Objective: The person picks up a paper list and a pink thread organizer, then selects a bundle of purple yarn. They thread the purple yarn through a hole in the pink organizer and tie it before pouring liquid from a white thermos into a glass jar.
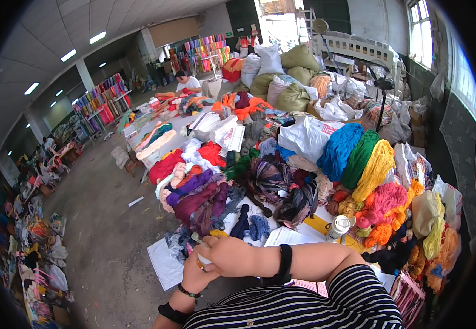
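My two hands meet near the front edge of the table, low in the middle of the view. My right hand (224, 255) reaches across from the right, its fingers curled over my left hand (195, 273). Both look closed. A small white piece (204, 260) shows between them; its kind is too small to tell, and most of the fingers are hidden. Just beyond my hands lie grey-blue yarn (176, 247) and a heap of purple yarn skeins (202, 205). A navy skein (240, 222) and a blue skein (259, 227) are a little to the right.
A white lidded cup (338, 228) stands by white papers (290, 237) on the table. Blue, green and yellow skeins (377, 170) pile up at right. A white sheet (164, 266) sticks out at the front left. Another person (188, 83) sits at the far end; sacks (298, 57) stand behind.
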The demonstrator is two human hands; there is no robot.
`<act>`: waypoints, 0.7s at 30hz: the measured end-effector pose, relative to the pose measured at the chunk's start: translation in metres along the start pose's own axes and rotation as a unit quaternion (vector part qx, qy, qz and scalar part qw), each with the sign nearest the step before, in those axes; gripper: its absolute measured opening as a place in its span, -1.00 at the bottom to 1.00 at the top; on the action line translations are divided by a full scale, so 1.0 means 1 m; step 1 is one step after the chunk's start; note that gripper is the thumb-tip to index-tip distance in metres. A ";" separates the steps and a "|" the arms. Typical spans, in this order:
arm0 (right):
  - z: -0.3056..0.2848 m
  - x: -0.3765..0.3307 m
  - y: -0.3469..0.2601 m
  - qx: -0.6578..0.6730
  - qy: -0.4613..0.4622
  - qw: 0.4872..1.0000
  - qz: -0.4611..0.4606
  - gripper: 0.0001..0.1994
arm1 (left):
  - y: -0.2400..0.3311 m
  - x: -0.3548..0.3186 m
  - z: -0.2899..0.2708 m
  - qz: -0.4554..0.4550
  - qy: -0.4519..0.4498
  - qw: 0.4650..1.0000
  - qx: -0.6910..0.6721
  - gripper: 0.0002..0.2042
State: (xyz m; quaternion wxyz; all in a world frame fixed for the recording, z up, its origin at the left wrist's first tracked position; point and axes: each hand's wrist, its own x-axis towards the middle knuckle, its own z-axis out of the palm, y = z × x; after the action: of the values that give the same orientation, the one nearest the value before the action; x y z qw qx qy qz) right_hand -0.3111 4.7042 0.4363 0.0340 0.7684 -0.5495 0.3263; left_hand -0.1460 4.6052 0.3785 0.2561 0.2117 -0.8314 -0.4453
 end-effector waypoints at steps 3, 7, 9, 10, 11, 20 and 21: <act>-0.022 0.005 -0.010 -0.033 -0.160 0.984 0.077 -0.43 | 0.002 0.001 0.008 0.018 -0.016 0.999 -0.031 -0.30; -0.015 -0.015 0.008 0.001 -0.070 0.997 0.031 -0.48 | -0.002 0.008 0.015 0.002 -0.023 1.000 -0.003 -0.32; -0.026 -0.016 0.007 0.000 -0.103 0.993 0.050 -0.46 | 0.002 0.009 0.020 0.014 -0.025 1.000 -0.012 -0.32; -0.031 -0.016 0.008 -0.003 -0.134 0.989 0.067 -0.44 | 0.005 0.012 0.023 0.028 -0.026 0.999 -0.020 -0.32; -0.030 -0.019 0.008 0.002 -0.137 0.988 0.073 -0.44 | 0.005 0.014 0.028 0.022 -0.031 0.999 -0.023 -0.32; -0.031 -0.060 0.065 0.177 -0.085 0.970 0.144 -0.11 | -0.008 0.042 0.065 -0.056 -0.102 0.976 -0.182 -0.29; -0.037 -0.063 0.073 0.216 -0.099 0.960 0.151 -0.11 | -0.003 0.049 0.065 -0.072 -0.123 0.972 -0.187 -0.30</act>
State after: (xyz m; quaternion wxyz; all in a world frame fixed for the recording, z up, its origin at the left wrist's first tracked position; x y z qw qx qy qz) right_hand -0.4036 4.7423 0.4090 -0.2369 0.6939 -0.5762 0.3610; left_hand -0.2239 4.6165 0.3565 0.1543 0.1633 -0.7412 -0.6326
